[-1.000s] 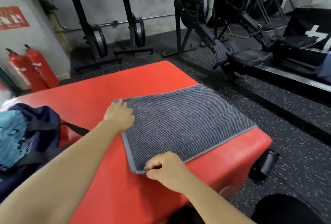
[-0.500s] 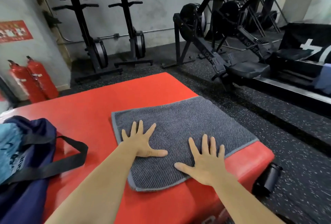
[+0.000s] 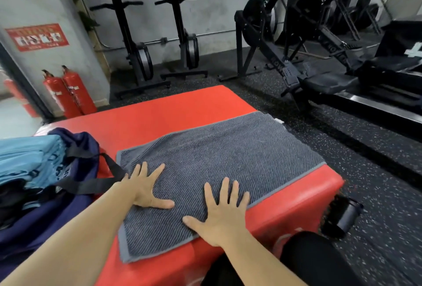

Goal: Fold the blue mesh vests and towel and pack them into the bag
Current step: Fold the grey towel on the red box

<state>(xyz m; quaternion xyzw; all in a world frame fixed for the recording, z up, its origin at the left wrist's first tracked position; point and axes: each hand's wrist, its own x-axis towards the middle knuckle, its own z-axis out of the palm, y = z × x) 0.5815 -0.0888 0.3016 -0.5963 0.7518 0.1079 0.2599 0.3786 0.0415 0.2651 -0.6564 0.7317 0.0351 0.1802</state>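
A grey ribbed towel [image 3: 228, 160] lies folded flat on the red padded block [image 3: 173, 112], reaching its right edge. My left hand [image 3: 146, 187] rests palm down on the towel's left side, fingers spread. My right hand [image 3: 221, 212] presses flat on its near right part, fingers spread too. To the left stands the navy bag [image 3: 50, 212] with black straps, its mouth open. Folded light blue mesh vests [image 3: 27, 164] sit stacked inside it.
Two red fire extinguishers [image 3: 68, 91] stand by the wall at the left. Black rowing machines [image 3: 285, 57] fill the back and right. A black cylinder [image 3: 342, 217] lies on the speckled floor beside the block's right corner.
A second ago both hands pinched the towel's near corners. They then let go and laid flat on it, palms down. The view has shifted so the bag sits closer in frame.
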